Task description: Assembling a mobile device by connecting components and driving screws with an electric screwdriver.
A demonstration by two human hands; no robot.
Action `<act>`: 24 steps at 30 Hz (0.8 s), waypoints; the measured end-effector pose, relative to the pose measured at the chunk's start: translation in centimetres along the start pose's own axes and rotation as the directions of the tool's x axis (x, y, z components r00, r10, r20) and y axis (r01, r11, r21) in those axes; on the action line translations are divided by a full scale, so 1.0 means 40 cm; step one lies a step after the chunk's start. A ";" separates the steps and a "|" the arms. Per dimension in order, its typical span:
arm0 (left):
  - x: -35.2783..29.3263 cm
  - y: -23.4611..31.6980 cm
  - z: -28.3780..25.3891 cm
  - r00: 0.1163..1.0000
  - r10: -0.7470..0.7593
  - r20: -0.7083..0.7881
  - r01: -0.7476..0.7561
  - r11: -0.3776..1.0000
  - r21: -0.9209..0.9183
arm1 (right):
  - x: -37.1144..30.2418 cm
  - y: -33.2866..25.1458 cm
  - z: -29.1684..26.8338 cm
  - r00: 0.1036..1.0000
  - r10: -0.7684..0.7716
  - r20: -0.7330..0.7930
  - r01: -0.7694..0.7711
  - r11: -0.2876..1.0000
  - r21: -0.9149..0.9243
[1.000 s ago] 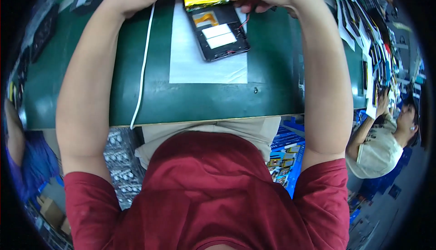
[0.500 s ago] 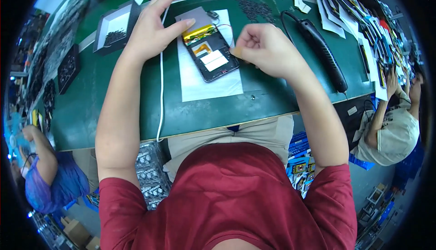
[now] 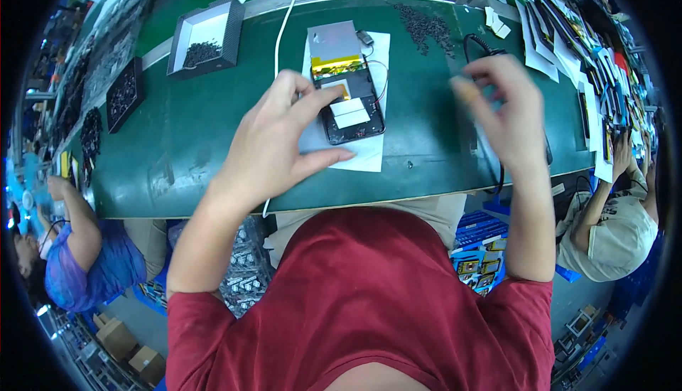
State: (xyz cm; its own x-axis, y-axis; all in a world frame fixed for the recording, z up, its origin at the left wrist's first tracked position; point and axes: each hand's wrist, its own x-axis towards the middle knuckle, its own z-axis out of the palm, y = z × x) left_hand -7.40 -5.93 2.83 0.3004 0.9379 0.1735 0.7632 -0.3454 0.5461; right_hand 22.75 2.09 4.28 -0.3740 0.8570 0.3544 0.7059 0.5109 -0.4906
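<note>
Head view: left hand (image 3: 284, 142), fingers spread, hovers over an opened black device (image 3: 352, 106) on white paper (image 3: 366, 153) on the green table (image 3: 185, 142); right hand (image 3: 497, 106), fingers loosely curled, is raised beside. Beyond, a white-lined box (image 3: 206, 35) holds dark bits.

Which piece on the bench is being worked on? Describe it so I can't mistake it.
On the green bench mat lies a white paper sheet. On it rests a flat dark opened device with a silver plate, yellow strip and white labels, beside the left hand; the trays nearby hold only small dark parts.
</note>
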 end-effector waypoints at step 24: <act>0.079 0.061 0.001 0.967 -0.046 -0.252 0.059 0.997 0.046 | 0.266 0.084 -0.028 0.897 0.358 -0.259 0.164 0.273 0.948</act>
State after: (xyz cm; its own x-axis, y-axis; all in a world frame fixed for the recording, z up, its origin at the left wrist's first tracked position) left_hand -4.56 -3.80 4.67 0.1116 0.9304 0.3491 0.8051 -0.2906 0.5171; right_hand 21.81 12.84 7.29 0.0725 0.9346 0.3482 -0.4392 0.3434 -0.8302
